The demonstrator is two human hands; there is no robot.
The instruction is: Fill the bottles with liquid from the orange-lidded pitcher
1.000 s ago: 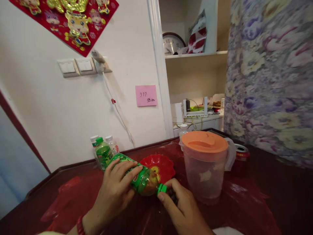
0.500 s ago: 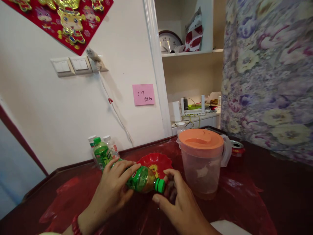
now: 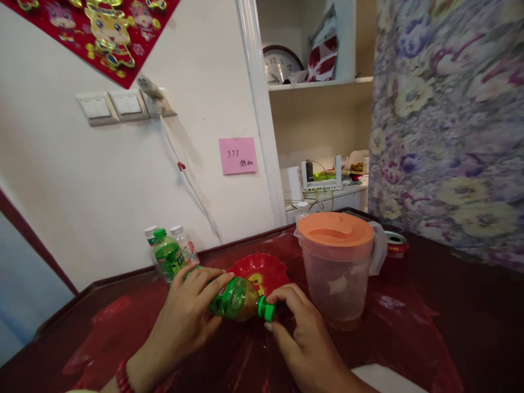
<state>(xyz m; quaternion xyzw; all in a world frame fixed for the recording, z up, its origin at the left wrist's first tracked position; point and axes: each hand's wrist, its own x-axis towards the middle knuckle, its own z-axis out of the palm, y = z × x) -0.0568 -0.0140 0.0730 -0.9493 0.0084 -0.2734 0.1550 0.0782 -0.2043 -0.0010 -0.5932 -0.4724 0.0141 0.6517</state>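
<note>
My left hand grips the body of a green drink bottle, which lies tilted with its neck pointing right. The bottle's green cap is pinched between the thumb and fingers of my right hand. Both hands hover just above the dark red table. Right behind the bottle sits a red scalloped dish.
A clear pitcher with an orange lid stands right of my hands, a red can behind it. Three small bottles stand by the wall at the back left. A flowered curtain hangs at the right.
My right hand has closed its fingers around the green cap; half a second ago they were spread beside it. The bottle has shifted slightly left and up.
</note>
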